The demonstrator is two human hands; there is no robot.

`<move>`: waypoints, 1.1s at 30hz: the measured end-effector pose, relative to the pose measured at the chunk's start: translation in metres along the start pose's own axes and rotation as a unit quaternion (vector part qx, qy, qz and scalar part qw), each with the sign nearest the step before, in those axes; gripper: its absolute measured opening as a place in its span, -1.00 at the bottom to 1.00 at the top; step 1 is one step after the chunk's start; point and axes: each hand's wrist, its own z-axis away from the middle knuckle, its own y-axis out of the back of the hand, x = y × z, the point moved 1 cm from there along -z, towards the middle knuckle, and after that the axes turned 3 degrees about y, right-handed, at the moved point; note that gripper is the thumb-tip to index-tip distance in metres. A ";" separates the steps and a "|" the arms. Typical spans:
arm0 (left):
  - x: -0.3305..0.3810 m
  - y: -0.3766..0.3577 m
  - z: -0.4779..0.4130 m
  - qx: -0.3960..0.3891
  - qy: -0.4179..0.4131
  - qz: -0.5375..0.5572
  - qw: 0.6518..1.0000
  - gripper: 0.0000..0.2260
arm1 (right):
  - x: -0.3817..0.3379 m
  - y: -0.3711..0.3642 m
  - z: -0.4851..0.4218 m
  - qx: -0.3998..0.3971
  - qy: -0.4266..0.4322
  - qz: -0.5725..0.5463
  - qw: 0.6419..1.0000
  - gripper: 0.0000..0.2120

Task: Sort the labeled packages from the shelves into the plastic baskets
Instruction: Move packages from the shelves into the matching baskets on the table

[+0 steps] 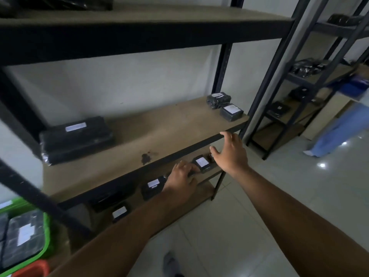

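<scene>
Room: a storeroom with a white wall [119,80], a pale glossy tile floor [259,206] and a dark metal rack with wooden boards.
Baskets: at the near left, a green basket [47,236] holds black wrapped parcels [24,234] with white labels. The rim of an orange basket [34,267] shows just in front of it.
Foot: the person's own grey shoe [169,262] is on the tiles below the arms.
Lower shelf: the lower shelf [135,198] carries a row of small black packs. The third package [119,212] is nearest, the second package [152,186] is farther along, and the labeled package [201,163] lies near the right end.
Left hand: the left hand [180,178] reaches in under the middle board. Its fingers [190,169] are curled onto the near-left corner of the labeled package and grip it.
Right hand: the right hand [229,152] hovers just right of that package with its fingers spread and relaxed. It holds nothing.
Middle shelf: the middle shelf [159,132] has a long package [75,136] at its left. Two small packs sit at its far right corner, a rumpled one [218,99] and a boxy one [231,111] just beside it. A dark stain [145,157] marks the front edge.
Top shelf: the top shelf [159,15] bears a dark bag [60,3] at its left.
Beyond: a second rack [295,76] at the right holds more black parcels. Past it stands another person in light blue trousers [335,128].
</scene>
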 end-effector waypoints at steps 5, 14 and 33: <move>0.006 0.000 -0.093 -0.019 -0.025 -0.009 0.999 -0.73 | 0.023 -0.016 -0.085 -0.005 -0.021 -0.029 0.999 -0.36; -0.011 -0.019 -0.189 -0.027 -0.050 -0.043 0.997 -0.67 | 0.074 -0.040 -0.174 0.049 -0.086 -0.087 0.991 -0.09; -0.006 -0.081 -0.240 0.054 -0.009 -0.213 0.976 -0.65 | 0.150 -0.064 -0.235 0.015 -0.146 -0.242 0.959 -0.14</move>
